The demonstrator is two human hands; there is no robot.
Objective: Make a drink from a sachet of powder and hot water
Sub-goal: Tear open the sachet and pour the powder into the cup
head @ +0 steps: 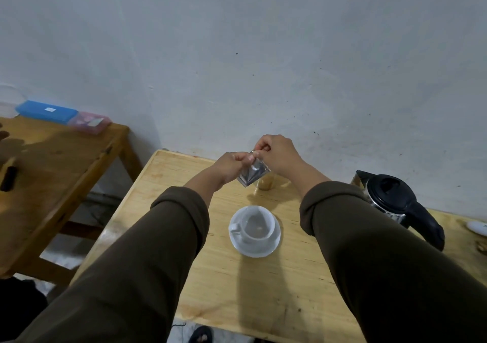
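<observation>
An empty white cup (257, 228) waits on its saucer (274, 245) on the table (263, 290). Beyond and above it, the left hand (232, 166) and right hand (276, 154) each pinch the top edge of a silver sachet (251, 175), apparently tearing it open. Next, by the look of it: tip the powder into the cup. The kettle (395, 200) stands at right.

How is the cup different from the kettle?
The cup is white and small; the kettle is black and shiny metal, and bigger. The cup sits on a saucer; the kettle stands right on the table. The cup is open on top; the kettle's lid is shut. Both have handles.
</observation>
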